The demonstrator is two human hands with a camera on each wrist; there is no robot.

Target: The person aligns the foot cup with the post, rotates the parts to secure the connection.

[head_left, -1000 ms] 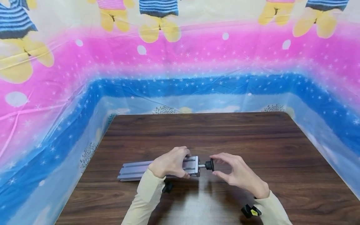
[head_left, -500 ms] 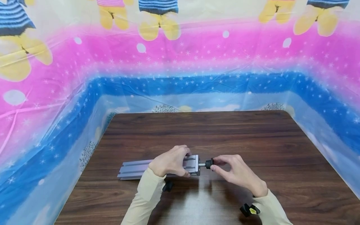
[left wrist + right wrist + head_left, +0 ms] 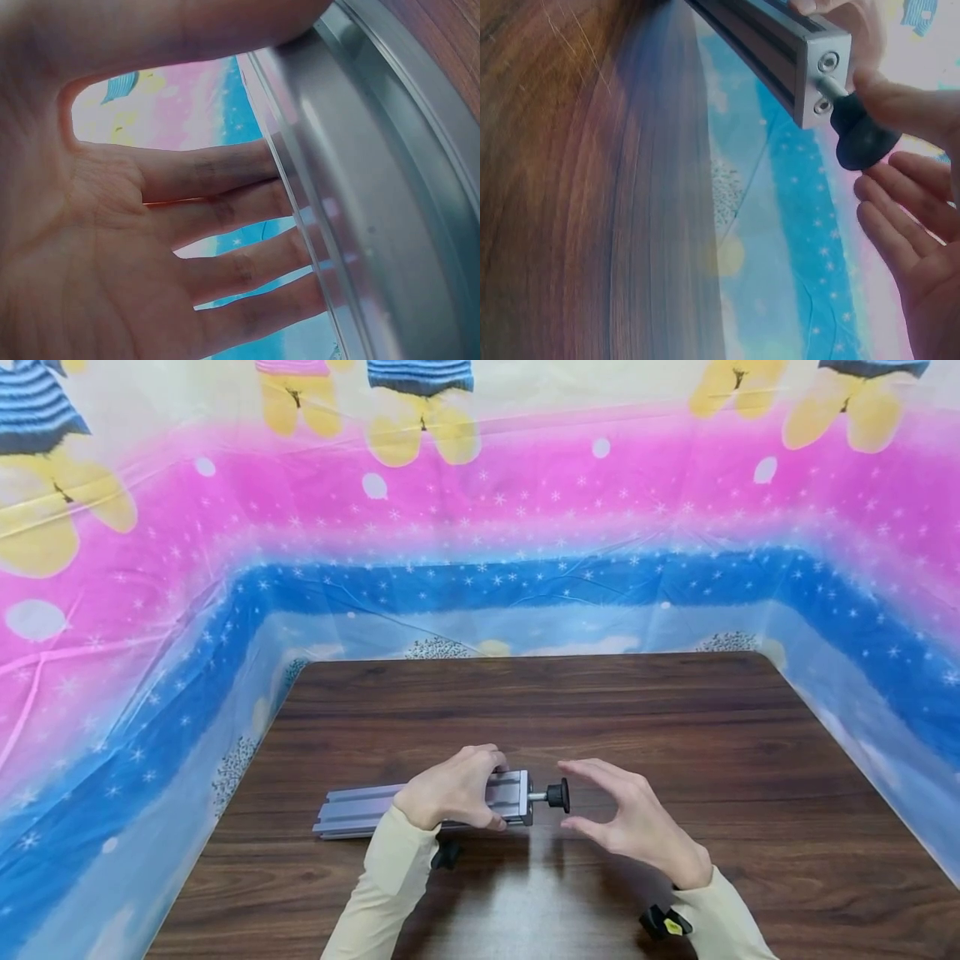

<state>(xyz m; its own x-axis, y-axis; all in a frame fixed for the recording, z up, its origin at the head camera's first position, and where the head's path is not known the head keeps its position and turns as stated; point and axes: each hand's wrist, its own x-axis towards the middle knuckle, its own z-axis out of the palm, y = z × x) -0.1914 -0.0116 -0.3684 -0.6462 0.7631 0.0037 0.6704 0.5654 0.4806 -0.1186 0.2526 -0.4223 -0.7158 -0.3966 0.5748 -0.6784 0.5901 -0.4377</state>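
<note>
Aluminium profile (image 3: 420, 806) gripped steady by left hand (image 3: 453, 792); right hand (image 3: 637, 822), fingers spread, should re-pinch black knob (image 3: 557, 796) squarely.

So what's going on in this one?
A person's left hand grips a grey aluminium rail lying on the wooden table. A black knob on a metal stem sticks out of the rail's end. The right hand is open around the knob, fingers spread; the thumb looks to touch it in the right wrist view.
</note>
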